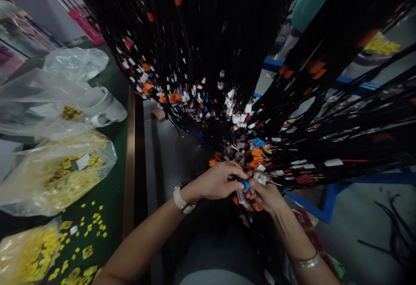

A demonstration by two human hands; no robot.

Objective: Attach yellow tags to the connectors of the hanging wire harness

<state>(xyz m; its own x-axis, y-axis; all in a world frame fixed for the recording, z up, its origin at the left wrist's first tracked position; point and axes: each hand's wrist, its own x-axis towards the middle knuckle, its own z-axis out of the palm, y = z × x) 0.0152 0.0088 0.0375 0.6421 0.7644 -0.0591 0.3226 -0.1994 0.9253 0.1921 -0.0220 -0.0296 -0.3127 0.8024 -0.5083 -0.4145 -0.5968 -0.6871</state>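
My left hand (219, 181), with a white watch on its wrist, pinches a small blue connector (244, 185) between thumb and fingers. From the other side my right hand (264, 191) closes on the same connector, its fingertips partly hidden. A white connector (259, 178) on a wire lies against my right thumb and index finger. Around both hands hang black wire bundles (312, 157) that end in orange connectors (256, 152), white ones and another blue connector (258, 142).
On the left a green table (110, 181) bears plastic bags (78, 168) of yellow pieces, loose yellow pieces (95, 220) and a white cup (97, 100). Many black cables (211, 16) hang ahead. A blue frame (325, 204) stands at the right. Behind the cables is a person in green (313, 1).
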